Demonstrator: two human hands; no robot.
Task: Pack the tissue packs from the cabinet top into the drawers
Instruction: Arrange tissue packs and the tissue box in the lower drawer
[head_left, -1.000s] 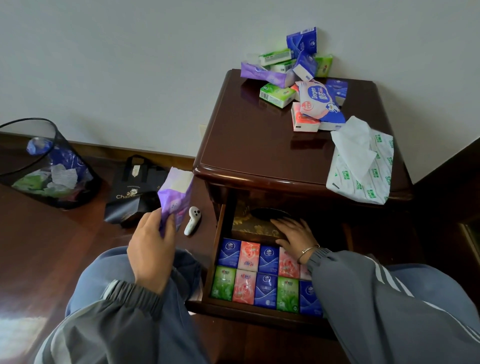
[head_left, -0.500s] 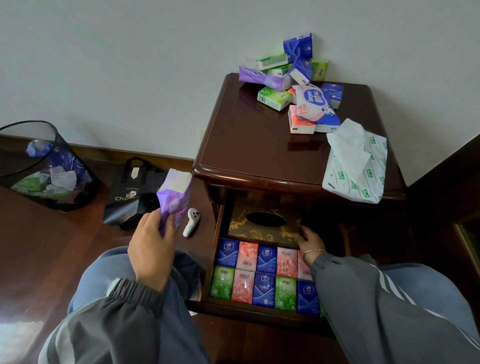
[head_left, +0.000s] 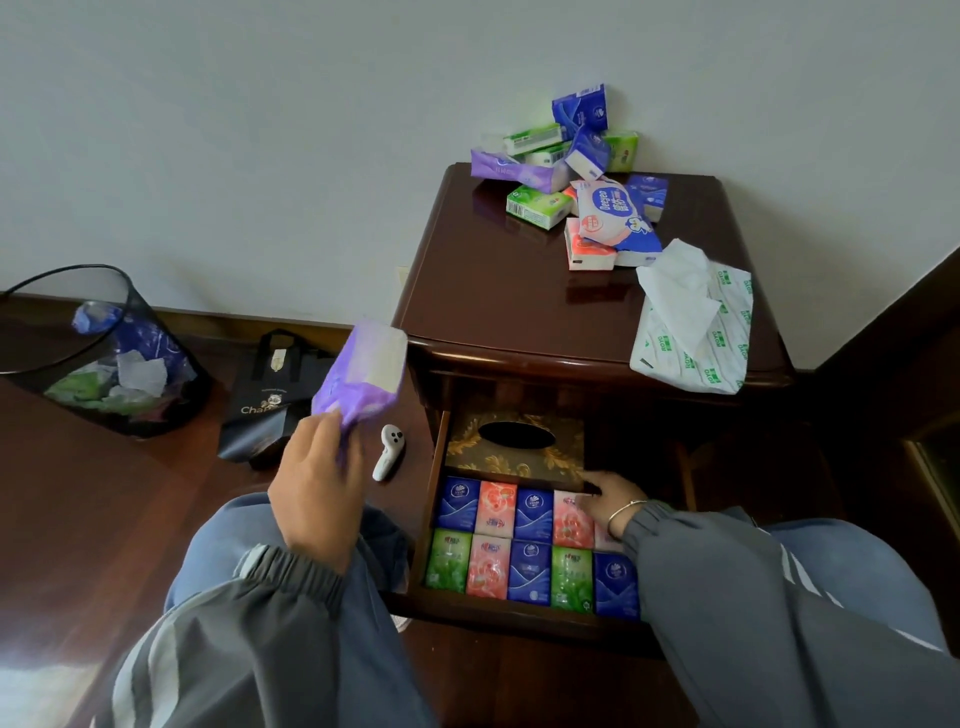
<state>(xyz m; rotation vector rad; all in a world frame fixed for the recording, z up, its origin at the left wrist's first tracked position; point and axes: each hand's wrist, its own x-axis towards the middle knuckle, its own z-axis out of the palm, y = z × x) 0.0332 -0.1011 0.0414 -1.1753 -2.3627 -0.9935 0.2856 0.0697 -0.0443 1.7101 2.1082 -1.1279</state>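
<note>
Sticking up from left hand (head_left: 317, 483): purple pack (head_left: 363, 374)

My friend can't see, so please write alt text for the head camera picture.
A person's left hand holds a purple plastic tissue pack beside an open dark wooden drawer lined with two rows of small blue, pink and green tissue packs. The right hand rests inside by a gold-patterned tissue box. More loose packs lie piled on the glossy brown cabinet top.

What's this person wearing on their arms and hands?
The left hand and right hand are bare. The left sleeve and right sleeve are grey, with gathered elastic cuffs and paler stripes. A thin silver bangle circles the right wrist.
</note>
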